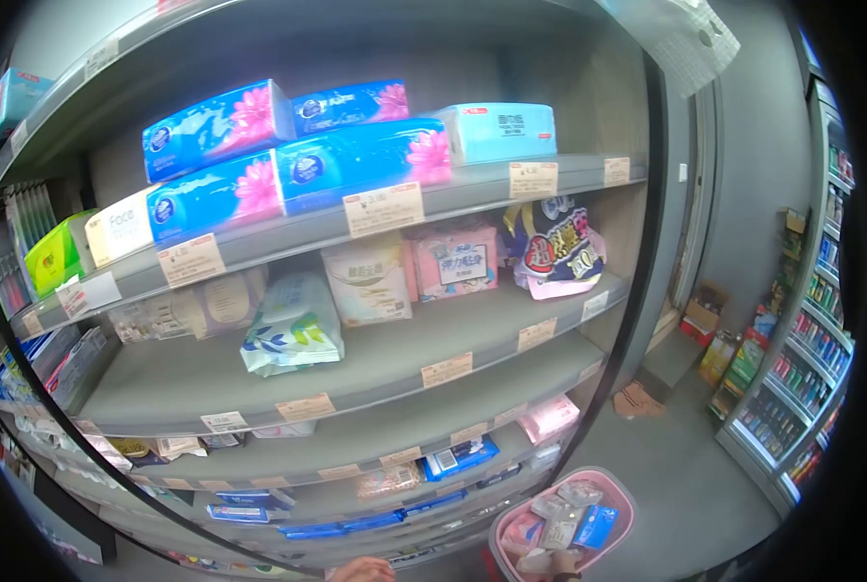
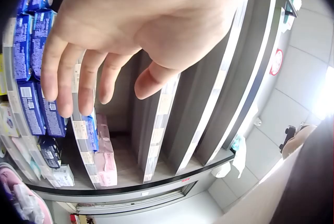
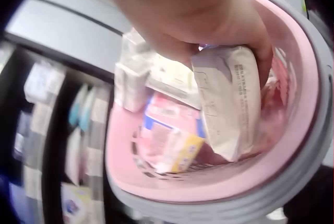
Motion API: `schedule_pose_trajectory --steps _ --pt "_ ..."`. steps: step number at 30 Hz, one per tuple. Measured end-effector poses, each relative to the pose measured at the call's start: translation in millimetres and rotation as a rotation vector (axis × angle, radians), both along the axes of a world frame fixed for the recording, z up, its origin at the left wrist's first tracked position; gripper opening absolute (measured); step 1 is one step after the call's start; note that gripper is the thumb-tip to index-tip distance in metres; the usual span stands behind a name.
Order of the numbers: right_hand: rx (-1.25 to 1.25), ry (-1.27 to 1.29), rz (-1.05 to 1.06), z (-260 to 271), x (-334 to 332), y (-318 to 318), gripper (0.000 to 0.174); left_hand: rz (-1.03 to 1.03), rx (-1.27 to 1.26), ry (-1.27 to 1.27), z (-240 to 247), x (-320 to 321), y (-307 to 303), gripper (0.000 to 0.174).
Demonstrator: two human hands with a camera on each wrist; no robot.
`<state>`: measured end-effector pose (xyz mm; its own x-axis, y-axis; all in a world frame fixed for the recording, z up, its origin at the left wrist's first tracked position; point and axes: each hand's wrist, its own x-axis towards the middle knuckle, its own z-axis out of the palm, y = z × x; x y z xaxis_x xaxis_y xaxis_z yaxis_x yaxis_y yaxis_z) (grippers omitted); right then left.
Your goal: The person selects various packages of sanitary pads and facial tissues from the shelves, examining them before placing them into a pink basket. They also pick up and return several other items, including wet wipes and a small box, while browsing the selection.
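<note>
My right hand [image 3: 214, 18] reaches down into a pink basket [image 3: 209, 195] and grips a white soft pack [image 3: 227, 104] with small print along its side. Around that pack in the basket lie a pink pack with blue and yellow parts [image 3: 169, 132] and several white packs [image 3: 133, 72]. In the head view the right hand [image 1: 563, 563] is at the basket's near side, mostly cut off by the frame. My left hand [image 2: 141, 25] hangs in front of the shelves, its fingers loosely extended and holding nothing.
Shelves on the left carry blue tissue packs [image 1: 361, 165], a green-and-white wipes pack [image 1: 293, 325] and a pink pack [image 1: 453, 262]. Price tags line the shelf edges. A drinks cooler [image 1: 792, 378] and cardboard boxes [image 1: 703, 308] stand at the right. The basket is on the floor beside the shelf.
</note>
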<state>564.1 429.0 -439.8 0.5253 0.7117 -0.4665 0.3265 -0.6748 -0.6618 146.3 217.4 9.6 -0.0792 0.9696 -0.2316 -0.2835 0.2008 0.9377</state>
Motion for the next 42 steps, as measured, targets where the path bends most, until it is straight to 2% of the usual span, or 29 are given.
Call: schedule_pose_trajectory --steps 2,5,7,9,10,12,13,14,16,19,20,21,24,25,27,29,32,34,35,37,38,39,41,42 --pt "0.088 0.112 -0.093 8.3 3.8 -27.8 0.096 -0.032 -0.011 -0.003 1.3 1.5 1.0 0.03" --pt "0.241 0.268 -0.232 65.2 1.7 -61.5 0.098 -0.063 -0.021 0.015 5.8 3.9 7.0 0.031" --pt "0.252 0.457 -0.039 169.9 -10.0 -63.0 0.091 -0.096 0.034 0.041 7.5 2.8 9.9 0.03" --pt "0.224 0.848 0.083 302.3 -40.0 -62.1 0.088 -0.097 0.017 0.021 22.2 5.8 18.0 0.029" --pt "0.249 0.937 0.195 352.2 -51.4 -60.6 0.087 -0.085 0.0 0.004 25.5 6.7 18.8 0.027" --pt "0.369 1.083 0.447 426.6 -74.7 -59.8 0.086 -0.295 0.028 0.046 -2.9 -13.5 33.3 0.065" --pt "0.467 1.142 0.588 454.0 -88.3 -61.4 0.086 -0.288 0.082 0.003 21.6 -3.9 35.9 0.071" --pt "0.439 1.186 0.704 481.4 -101.0 -62.5 0.087 -0.317 0.207 0.103 31.2 -0.2 42.9 0.081" --pt "0.393 1.226 0.915 519.8 -125.7 -64.6 0.089 -0.285 0.307 0.011 50.9 11.8 50.0 0.104" --pt "0.422 1.18 1.186 534.3 -162.8 -70.2 0.09 -0.076 0.384 -0.181 65.3 28.9 46.0 0.105" --pt "0.403 1.207 1.234 534.4 -172.4 -72.7 0.089 0.023 0.347 -0.147 74.3 33.6 41.5 0.092" --pt "0.385 1.213 1.248 531.9 -179.4 -74.9 0.089 0.044 0.343 -0.149 69.8 32.2 38.5 0.092" --pt "0.459 1.222 1.141 519.4 -196.0 -78.5 0.088 0.298 0.382 -0.109 60.3 26.3 35.9 0.067" --pt "0.443 1.224 1.156 514.7 -198.4 -78.2 0.088 0.318 0.381 -0.11 60.1 24.2 34.1 0.067" --pt "0.642 0.971 1.188 507.5 -200.3 -76.0 0.086 0.482 0.452 -0.161 59.0 20.4 31.0 0.067" --pt "0.607 0.968 1.195 510.2 -202.6 -77.8 0.085 0.526 0.449 -0.186 59.8 16.9 27.2 0.066" --pt "0.538 1.008 1.232 513.5 -205.5 -79.5 0.083 0.501 0.467 -0.16 60.4 15.2 24.5 0.063" --pt "0.494 1.074 1.009 513.2 -210.1 -84.6 0.08 0.458 0.404 -0.188 63.0 15.1 23.8 0.072" --pt "0.482 1.067 1.02 512.4 -212.4 -86.4 0.08 0.471 0.403 -0.198 64.7 16.7 24.6 0.072" --pt "0.444 1.199 0.829 509.8 -219.1 -88.9 0.078 0.324 0.454 -0.225 68.5 19.1 26.5 0.085" --pt "0.506 1.231 0.83 499.7 -224.7 -88.4 0.087 0.228 0.417 -0.228 69.5 18.5 25.2 0.092" --pt "0.502 1.229 0.841 497.9 -230.9 -92.5 0.087 0.238 0.421 -0.231 67.9 19.5 26.2 0.092" --pt "0.68 1.295 0.822 496.3 -243.4 -99.2 0.1 0.128 0.395 -0.139 59.8 23.0 30.8 0.086" --pt "0.667 1.303 0.846 496.8 -245.7 -101.0 0.11 0.182 0.4 -0.045 52.7 22.1 32.4 0.079"
